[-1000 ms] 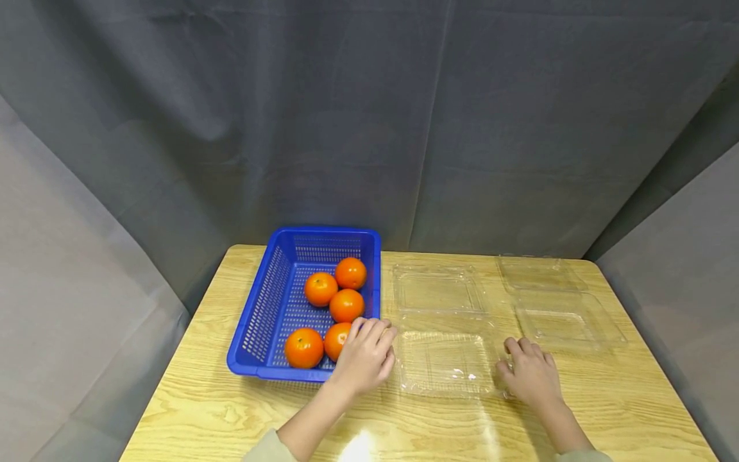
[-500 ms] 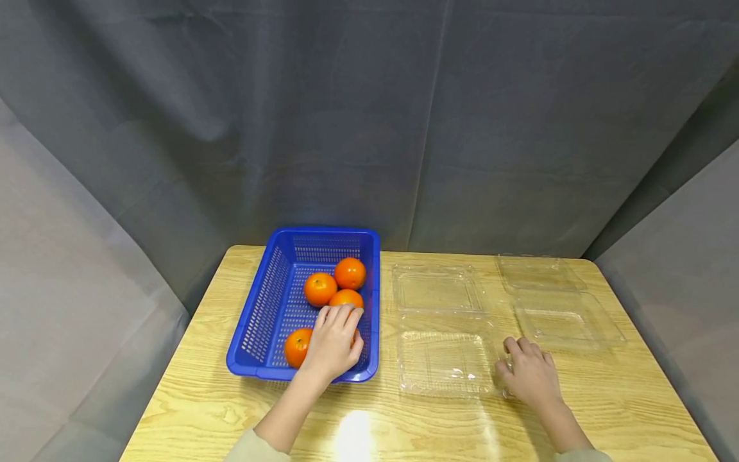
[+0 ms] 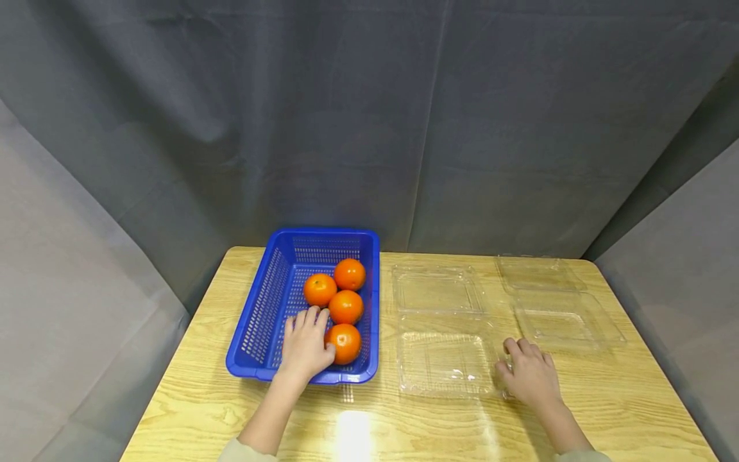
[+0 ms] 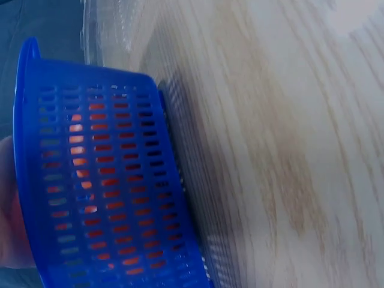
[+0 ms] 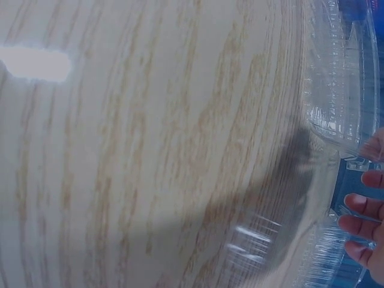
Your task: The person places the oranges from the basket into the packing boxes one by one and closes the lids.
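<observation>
My left hand (image 3: 305,343) is inside the blue basket (image 3: 245,321), cupped over an orange at its near left. That orange is hidden under the hand, with the thumb on its right side. Another orange (image 3: 343,344) sits just right of the thumb. Three more oranges (image 3: 346,307) lie farther back. In the left wrist view, the basket wall (image 4: 102,180) blocks most of the hand. My right hand (image 3: 530,375) rests by the right edge of an opened clear plastic clamshell container (image 3: 444,366). In the right wrist view, its thumb touches the plastic rim while the other fingers (image 5: 358,225) are loosely spread.
A second opened clear clamshell (image 3: 557,314) lies at the back right of the wooden table (image 3: 421,430). Behind the table hangs a dark grey curtain (image 3: 346,128), with lighter cloth panels on both sides.
My left hand has moved left from the basket's right rim, passing over the near right orange, onto the near left one. The right hand and both containers have stayed put.
</observation>
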`<state>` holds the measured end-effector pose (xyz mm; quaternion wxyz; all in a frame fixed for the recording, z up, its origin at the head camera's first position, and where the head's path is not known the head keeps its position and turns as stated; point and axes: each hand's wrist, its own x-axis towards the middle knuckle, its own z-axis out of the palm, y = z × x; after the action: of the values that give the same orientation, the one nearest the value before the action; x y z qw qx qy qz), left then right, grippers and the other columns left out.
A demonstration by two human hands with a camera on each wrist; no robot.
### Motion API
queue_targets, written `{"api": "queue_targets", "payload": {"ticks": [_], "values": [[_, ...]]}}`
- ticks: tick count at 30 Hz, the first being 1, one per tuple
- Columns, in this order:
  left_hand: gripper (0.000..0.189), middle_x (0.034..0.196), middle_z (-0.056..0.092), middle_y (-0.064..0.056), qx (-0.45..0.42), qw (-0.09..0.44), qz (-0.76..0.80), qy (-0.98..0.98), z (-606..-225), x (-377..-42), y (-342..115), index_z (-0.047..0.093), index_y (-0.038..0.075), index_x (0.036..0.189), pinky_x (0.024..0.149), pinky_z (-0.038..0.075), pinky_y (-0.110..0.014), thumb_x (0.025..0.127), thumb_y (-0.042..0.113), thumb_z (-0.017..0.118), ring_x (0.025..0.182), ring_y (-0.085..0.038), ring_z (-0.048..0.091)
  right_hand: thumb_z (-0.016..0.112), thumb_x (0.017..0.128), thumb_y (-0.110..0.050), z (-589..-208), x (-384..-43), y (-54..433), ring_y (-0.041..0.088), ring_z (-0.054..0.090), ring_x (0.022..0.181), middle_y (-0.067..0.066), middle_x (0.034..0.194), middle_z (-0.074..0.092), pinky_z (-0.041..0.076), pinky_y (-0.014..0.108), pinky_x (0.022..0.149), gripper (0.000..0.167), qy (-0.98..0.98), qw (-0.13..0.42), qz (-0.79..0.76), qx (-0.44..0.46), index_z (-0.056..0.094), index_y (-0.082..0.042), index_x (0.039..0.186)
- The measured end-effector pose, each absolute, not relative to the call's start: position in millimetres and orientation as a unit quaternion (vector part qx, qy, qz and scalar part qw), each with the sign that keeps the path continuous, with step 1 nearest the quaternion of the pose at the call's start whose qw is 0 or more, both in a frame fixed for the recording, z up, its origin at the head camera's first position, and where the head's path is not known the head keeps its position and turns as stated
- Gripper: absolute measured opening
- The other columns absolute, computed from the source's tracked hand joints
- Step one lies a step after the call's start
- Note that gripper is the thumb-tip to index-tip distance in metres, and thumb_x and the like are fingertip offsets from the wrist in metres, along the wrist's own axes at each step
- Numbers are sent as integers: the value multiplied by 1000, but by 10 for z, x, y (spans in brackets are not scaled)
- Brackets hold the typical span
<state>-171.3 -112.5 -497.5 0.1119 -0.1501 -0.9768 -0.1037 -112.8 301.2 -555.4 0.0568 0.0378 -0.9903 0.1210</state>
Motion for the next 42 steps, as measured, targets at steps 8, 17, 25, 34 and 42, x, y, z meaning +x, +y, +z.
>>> {"api": "queue_targets", "payload": {"ticks": [8, 17, 25, 34, 42], "values": [[65, 129, 46, -19, -90, 31, -90, -991, -4978, -1730, -1265, 50, 9, 127, 94, 28, -59, 67, 25, 67, 117, -38, 40, 59, 84, -29, -5549, -1136, 3020, 36, 49, 95, 13, 101, 52, 37, 55, 76, 32, -991, 50, 121, 33, 52, -6, 105], [71, 129, 44, -22, -47, -38, -111, -992, -4978, -1734, -1347, 48, 5, 129, 91, 30, -65, 66, 27, 71, 118, -43, 38, 59, 84, -28, -5536, -1127, 3000, 35, 50, 95, 12, 99, 53, 37, 55, 77, 30, -990, 55, 125, 34, 52, -7, 104], [80, 128, 43, -24, -37, -74, -149, -985, -4947, -1738, -1360, 47, 3, 130, 84, 39, -60, 60, 26, 78, 117, -45, 38, 59, 84, -28, -5544, -1126, 2998, 34, 50, 93, 12, 99, 53, 38, 54, 76, 30, -990, 55, 126, 30, 52, -7, 104], [84, 130, 41, -27, -34, -102, -176, -978, -4990, -1773, -1386, 45, 2, 131, 83, 41, -60, 59, 26, 81, 119, -47, 37, 59, 84, -29, -5531, -1125, 2993, 34, 51, 94, 12, 100, 53, 38, 55, 77, 30, -990, 54, 125, 28, 52, -7, 104], [87, 132, 38, -31, -33, -115, -198, -973, -5043, -1810, -1398, 44, 1, 132, 88, 38, -59, 57, 24, 82, 119, -49, 36, 57, 85, -26, -5536, -1121, 2992, 36, 51, 96, 13, 101, 54, 37, 56, 79, 29, -990, 54, 126, 29, 52, -6, 105]]}}
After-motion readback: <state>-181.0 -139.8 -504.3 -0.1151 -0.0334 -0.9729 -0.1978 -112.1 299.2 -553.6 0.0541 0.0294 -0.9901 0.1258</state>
